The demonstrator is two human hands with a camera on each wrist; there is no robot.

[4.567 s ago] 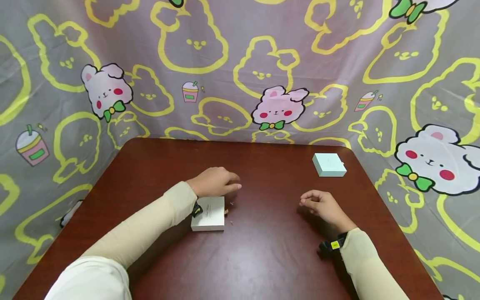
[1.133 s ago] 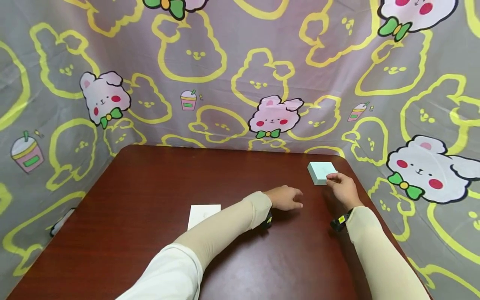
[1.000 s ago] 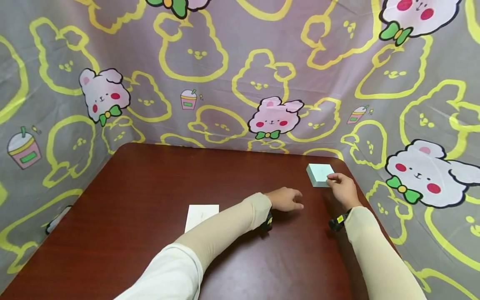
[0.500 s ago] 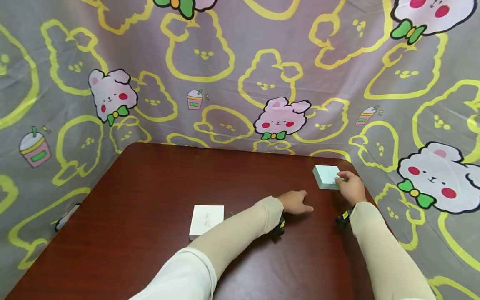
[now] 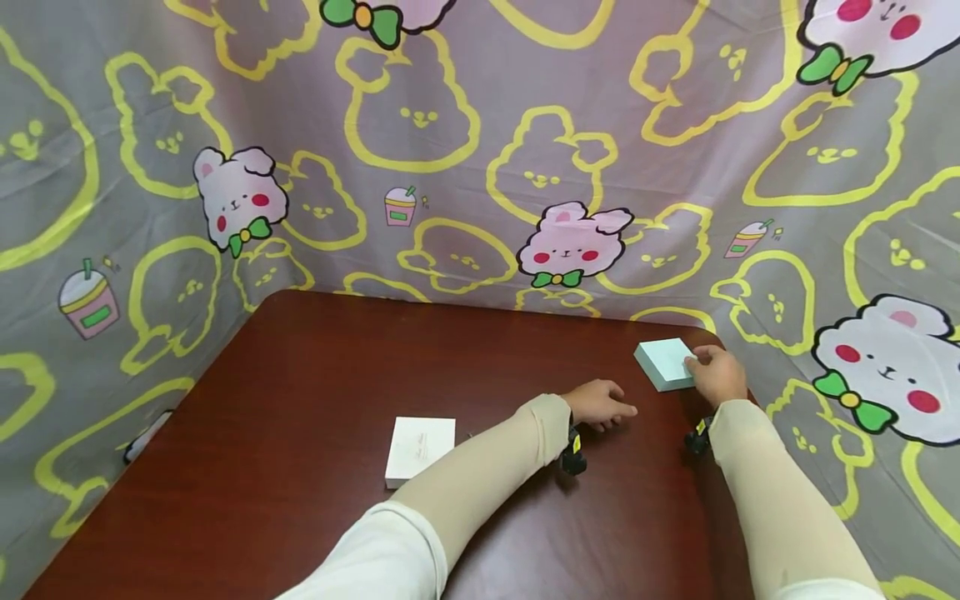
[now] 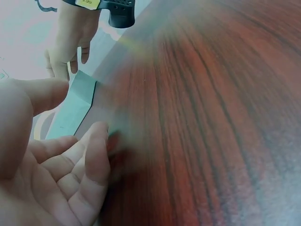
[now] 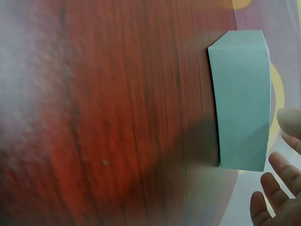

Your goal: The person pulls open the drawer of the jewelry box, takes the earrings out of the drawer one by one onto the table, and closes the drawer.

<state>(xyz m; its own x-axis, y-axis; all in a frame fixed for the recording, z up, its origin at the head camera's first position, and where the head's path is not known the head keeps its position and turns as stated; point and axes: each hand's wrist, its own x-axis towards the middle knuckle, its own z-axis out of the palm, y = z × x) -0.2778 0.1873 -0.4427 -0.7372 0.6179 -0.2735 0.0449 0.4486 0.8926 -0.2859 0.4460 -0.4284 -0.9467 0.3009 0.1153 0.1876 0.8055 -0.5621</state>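
Note:
A pale mint box (image 5: 664,362) lies flat near the table's far right corner. At its right end is my right hand (image 5: 720,373), thumb and fingers loosely bent; in the right wrist view the thumb (image 7: 290,121) and fingers stand apart beside the box (image 7: 240,101). Whether they touch it is hard to tell. My left hand (image 5: 598,403) hovers over the table to the left and nearer, holding nothing, with relaxed fingers (image 6: 96,155). The left wrist view shows the mint box (image 6: 75,106) beyond those fingers, and the right hand (image 6: 75,42) past it.
A white box (image 5: 420,446) with small print lies left of centre on the dark red wooden table (image 5: 315,383). My left forearm (image 5: 487,475) covers part of that box. Patterned cloth (image 5: 450,125) hangs close behind the table and at both sides.
Both hands went right and farther out from their first places, the left crossing past the white box. The right hand reached the mint box, which has lately turned slightly. The head view shifted.

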